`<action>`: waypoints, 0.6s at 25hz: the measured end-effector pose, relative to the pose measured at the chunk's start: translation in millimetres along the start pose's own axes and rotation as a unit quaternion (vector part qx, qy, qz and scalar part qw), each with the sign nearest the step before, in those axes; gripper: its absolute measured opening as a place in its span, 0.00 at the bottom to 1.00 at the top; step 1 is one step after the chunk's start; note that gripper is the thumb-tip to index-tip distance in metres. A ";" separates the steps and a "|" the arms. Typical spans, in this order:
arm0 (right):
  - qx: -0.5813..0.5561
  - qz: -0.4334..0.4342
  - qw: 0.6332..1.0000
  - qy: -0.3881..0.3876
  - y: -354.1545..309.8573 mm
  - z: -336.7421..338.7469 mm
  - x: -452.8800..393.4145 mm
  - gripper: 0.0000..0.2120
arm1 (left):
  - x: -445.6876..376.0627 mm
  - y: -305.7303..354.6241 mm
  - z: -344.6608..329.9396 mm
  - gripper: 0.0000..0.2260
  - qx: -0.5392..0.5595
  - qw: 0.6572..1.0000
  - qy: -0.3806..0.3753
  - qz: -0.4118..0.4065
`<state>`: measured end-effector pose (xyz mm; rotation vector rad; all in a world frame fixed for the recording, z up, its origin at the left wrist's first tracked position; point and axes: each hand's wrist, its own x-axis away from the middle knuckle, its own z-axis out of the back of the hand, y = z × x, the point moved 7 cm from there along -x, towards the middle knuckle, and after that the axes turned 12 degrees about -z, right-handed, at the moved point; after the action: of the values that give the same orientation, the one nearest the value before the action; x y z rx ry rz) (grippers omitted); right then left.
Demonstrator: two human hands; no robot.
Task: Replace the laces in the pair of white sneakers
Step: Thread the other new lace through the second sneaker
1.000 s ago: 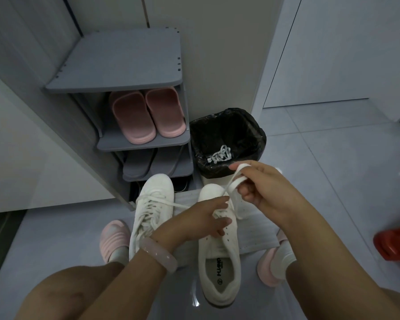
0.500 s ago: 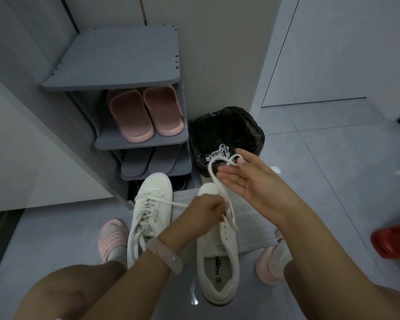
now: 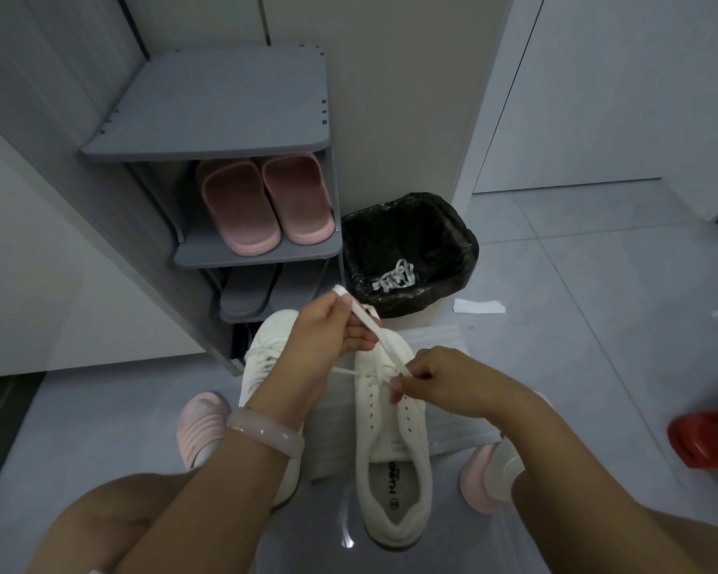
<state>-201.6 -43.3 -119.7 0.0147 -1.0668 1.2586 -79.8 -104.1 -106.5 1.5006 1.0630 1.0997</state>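
Two white sneakers stand on the floor between my feet. The right sneaker [image 3: 390,461] has mostly bare eyelets, with a white lace [image 3: 376,331] through those nearest the toe. My left hand [image 3: 334,331] grips this lace and holds it up taut above the toe. My right hand [image 3: 430,381] pinches the lace low down at the eyelets. The left sneaker [image 3: 266,345] is laced and partly hidden behind my left forearm. An old lace [image 3: 394,276] lies bundled in the black-lined bin [image 3: 452,242].
A grey shoe rack [image 3: 245,258] stands ahead left with pink slippers [image 3: 266,205] and grey slippers [image 3: 245,296]. A white sheet [image 3: 444,341] lies under the sneakers. A paper strip [image 3: 478,307] lies by the bin, a red object [image 3: 707,441] at right.
My left hand rose from the sneaker's eyelets and now pulls the lace upward. My right hand dropped from the raised lace loop to pinch at the eyelets.
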 end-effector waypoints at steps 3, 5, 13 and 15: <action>-0.008 -0.027 0.999 0.040 3.3 8.4 0.8 0.15 | -1.6 1.7 -2.9 0.09 -0.029 0.999 -0.025 -0.023; -0.123 -0.060 0.987 0.084 14.8 15.2 -2.8 0.15 | 1.2 -12.8 -14.3 0.15 -0.153 0.977 -0.146 -0.006; -0.334 -0.127 0.933 0.037 51.9 -10.4 -22.3 0.09 | 22.5 -65.8 -28.9 0.11 -0.527 0.800 -0.287 -0.031; -0.274 -0.114 0.954 0.047 51.4 -13.7 -23.6 0.08 | 22.7 -69.8 -30.3 0.11 -0.503 0.819 -0.276 -0.028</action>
<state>-230.4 -34.6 -169.5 -0.3333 -1.2605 0.7198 -111.6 -64.9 -167.8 0.7936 0.0321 0.8582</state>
